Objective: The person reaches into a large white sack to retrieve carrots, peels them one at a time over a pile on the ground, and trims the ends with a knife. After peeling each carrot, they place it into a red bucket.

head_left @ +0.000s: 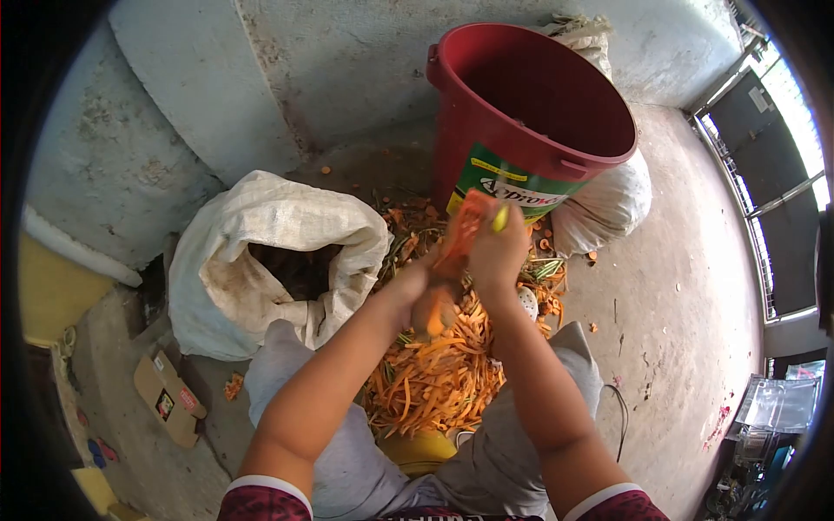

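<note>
My left hand (417, 285) is closed around a carrot (469, 227) that slants up and away from me, its surface blurred by motion. Against the carrot's far end, my right hand (506, 252) grips what looks like a peeler (500, 218), of which only a yellow-green bit shows. The peeler's blade is hidden. A blurred orange piece (436, 326) shows just below my left hand. Beneath both hands, between my legs, lies a large heap of orange carrot peels (434, 373).
An open white woven sack (208, 286) stands at left, dark inside. A tall red bin (521, 113) stands ahead, with a filled sack (608, 208) behind its right side. Torn cardboard (169, 399) lies at lower left. Carrot scraps dot the concrete floor (669, 304).
</note>
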### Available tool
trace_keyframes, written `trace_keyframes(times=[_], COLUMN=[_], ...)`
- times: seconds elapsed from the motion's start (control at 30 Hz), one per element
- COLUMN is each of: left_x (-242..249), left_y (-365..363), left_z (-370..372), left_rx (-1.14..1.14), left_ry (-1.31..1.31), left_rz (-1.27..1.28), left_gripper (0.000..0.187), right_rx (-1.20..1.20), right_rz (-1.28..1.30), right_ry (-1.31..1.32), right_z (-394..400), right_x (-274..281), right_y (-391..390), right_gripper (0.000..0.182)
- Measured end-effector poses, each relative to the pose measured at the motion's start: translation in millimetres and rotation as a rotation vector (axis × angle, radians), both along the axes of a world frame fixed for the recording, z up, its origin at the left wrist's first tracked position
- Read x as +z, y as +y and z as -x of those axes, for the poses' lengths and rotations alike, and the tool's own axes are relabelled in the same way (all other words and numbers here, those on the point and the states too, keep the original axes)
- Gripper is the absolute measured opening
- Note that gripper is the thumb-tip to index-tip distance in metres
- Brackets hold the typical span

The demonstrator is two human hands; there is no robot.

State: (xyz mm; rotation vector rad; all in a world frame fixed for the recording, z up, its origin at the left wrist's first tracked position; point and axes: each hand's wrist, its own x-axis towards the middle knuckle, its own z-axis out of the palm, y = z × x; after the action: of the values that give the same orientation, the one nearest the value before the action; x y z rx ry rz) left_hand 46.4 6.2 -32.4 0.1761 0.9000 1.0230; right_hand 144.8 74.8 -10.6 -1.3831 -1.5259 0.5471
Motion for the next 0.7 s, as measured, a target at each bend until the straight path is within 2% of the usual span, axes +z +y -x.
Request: trace_keyframes(times=[0.07,0.13,0.2,0.3,0.33,0.4,0.47,0.53,0.57,0.63,0.7], left_x=[16.3,21.6,21.7,29.2,32.0,34.9,2.5,-3.1,-1.3,-1.2,-7.2], left_y=[-8.0,-16.5,-24.6,-41.7,-45.0,-52.1,-49.6,-40.4,-36.8,-30.7,-26.7], left_z=[-11.0,-11.3,-4.7,1.5,4.0,11.8,20.6,26.2,28.9,29.9,29.5], left_rx=[-0.143,-0.172,-0.261,-0.338,-0.356,-0.385,-0.278,-0.154,-0.13,-0.054,-0.005], left_ry=[0.123,0.146,0.196,0.425,0.391,0.321,0.189,0.123,0.087,0.052,0.003], left_rz=[0.1,0.072,0.063,-0.154,-0.125,-0.063,-0.018,0.091,0.1,0.109,0.076], left_gripper=[0.037,0.043,0.044,0.045,0.045,0.045,0.044,0.043,0.042,0.041,0.039], right_rx=[-0.09,-0.156,-0.208,-0.351,-0.411,-0.347,-0.223,-0.054,0.041,0.076,0.176], right_rz=[-0.007,-0.106,-0.082,-0.085,-0.093,-0.057,-0.031,-0.014,-0.07,0.021,0.04], right_ry=[-0.007,-0.03,0.017,0.025,0.02,0.071,0.141,0.242,0.226,0.095,0.186], right_z=[-10.5,-20.4,-32.2,-65.4,-70.7,-76.7,-67.7,-40.7,-34.8,-19.4,2.8], right_x=[2.6,7.3,10.9,-9.7,-11.3,-5.0,15.4,31.5,22.7,14.9,13.9], right_y=[16.2,25.5,34.4,65.6,70.7,69.0,54.2,29.1,25.3,13.2,-8.1], right_gripper=[0.015,0.014,0.014,0.015,0.015,0.015,0.015,0.016,0.018,0.018,0.018])
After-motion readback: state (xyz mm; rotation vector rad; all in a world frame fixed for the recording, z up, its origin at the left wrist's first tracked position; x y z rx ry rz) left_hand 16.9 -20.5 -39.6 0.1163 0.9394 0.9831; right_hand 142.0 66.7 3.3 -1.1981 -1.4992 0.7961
